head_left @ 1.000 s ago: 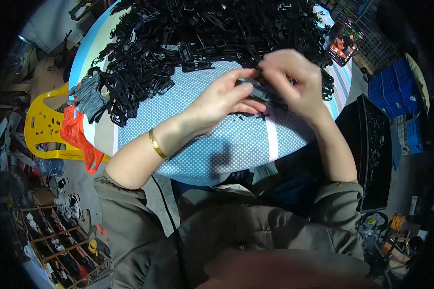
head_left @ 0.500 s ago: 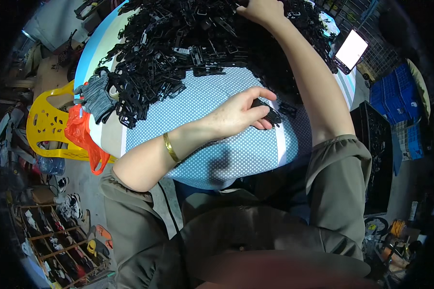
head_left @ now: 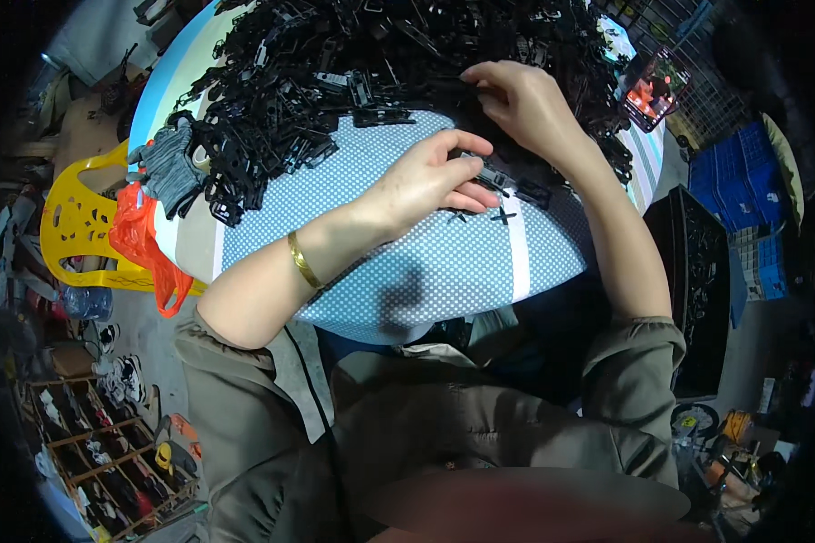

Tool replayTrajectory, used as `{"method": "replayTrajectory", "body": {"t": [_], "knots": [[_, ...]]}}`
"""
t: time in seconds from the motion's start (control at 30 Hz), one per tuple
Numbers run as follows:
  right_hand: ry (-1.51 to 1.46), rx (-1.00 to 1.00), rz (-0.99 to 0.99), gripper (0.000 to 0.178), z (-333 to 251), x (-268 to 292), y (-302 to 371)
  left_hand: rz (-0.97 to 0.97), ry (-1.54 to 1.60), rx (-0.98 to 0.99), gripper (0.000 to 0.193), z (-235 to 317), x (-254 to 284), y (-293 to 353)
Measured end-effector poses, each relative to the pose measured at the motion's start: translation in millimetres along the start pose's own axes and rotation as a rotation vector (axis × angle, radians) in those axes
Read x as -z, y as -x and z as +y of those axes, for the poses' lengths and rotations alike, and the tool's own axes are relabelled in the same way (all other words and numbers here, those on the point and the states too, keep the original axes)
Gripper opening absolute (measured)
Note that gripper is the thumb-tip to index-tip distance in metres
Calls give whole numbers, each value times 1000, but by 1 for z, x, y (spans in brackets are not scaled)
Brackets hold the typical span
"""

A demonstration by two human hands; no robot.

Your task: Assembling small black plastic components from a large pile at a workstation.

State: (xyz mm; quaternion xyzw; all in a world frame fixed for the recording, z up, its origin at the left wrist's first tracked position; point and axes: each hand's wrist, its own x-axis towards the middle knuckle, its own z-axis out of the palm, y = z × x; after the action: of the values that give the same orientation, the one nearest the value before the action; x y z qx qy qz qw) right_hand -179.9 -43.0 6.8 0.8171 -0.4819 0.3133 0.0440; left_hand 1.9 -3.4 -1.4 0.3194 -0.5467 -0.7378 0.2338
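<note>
A large heap of black plastic parts [head_left: 308, 100] covers the far side of the table. In front of it, over the dotted cloth [head_left: 380, 244], my left hand [head_left: 426, 181] has its thumb and fingers curled round a black plastic part [head_left: 493, 175]. Its far end points right, toward more dark parts. Two small black cross-shaped pieces [head_left: 503, 215] show just below those fingers. My right hand [head_left: 527, 109] is at the near edge of the heap, thumb and forefinger drawn together; whatever is between them is lost against the black parts.
A phone [head_left: 657, 89] with a lit screen stands at the table's right edge. A grey glove [head_left: 169, 169] lies at the left, above a red plastic bag [head_left: 145, 240] and a yellow chair [head_left: 81, 217]. Blue crates [head_left: 738, 176] and a black bin [head_left: 697, 299] stand at right.
My right hand has come back from the far heap toward my left hand. The left hand has shifted slightly up and left, its fingers a bit looser. The phone screen has turned from white to a picture.
</note>
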Motion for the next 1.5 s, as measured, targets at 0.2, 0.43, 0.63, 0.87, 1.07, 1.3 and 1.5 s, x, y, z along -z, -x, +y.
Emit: {"method": "replayTrajectory", "body": {"t": [0.2, 0.43, 0.63, 0.87, 1.07, 1.3, 1.5], "knots": [[52, 40, 251, 27, -4, 13, 19, -209, -148, -3, 28, -1, -4, 3], [-117, 248, -15, 22, -32, 3, 34, -506, -464, 6, 24, -1, -22, 18], [77, 109, -252, 24, -45, -18, 10, -523, -364, 16, 25, -9, -18, 15], [-61, 130, -108, 21, -30, -6, 12, -422, -138, 115, 26, -8, -9, 12], [-281, -123, 4, 18, -10, 22, 36, -443, 50, 156, 34, -14, -11, 10], [-403, -263, 26, 18, -23, 28, 59, -249, 29, 107, 36, -6, -11, 12], [-275, -239, 78, 17, -29, 30, 62, -85, 65, -7, 38, 0, -9, 12]]}}
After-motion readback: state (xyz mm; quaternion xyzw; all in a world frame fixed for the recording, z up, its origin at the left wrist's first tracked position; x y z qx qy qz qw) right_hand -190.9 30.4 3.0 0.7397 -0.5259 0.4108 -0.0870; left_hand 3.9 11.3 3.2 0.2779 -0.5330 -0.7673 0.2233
